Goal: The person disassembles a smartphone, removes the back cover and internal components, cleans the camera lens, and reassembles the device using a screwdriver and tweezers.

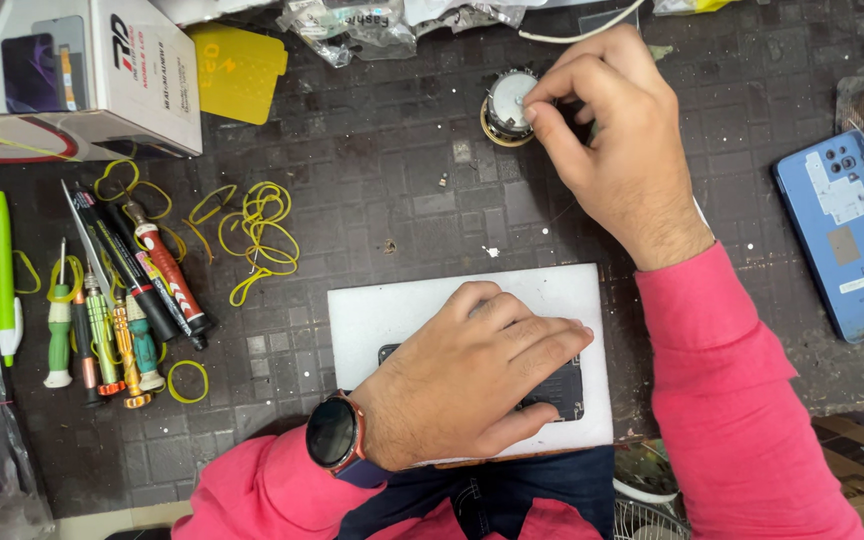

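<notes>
My left hand (472,375), with a dark watch on the wrist, lies flat on a black phone (557,390) that rests on a white board (402,310) at the near edge of the dark mat. My right hand (607,125) reaches to the far side of the mat, thumb and fingertips pinched on a small round metal container (504,105) with a yellowish rim. Both sleeves are pink.
A blue phone back (847,235) lies at the right. Screwdrivers, markers (122,290) and a green pen (4,270) lie at the left among yellow rubber bands (262,235). A white box (82,75) and yellow card (237,70) sit far left.
</notes>
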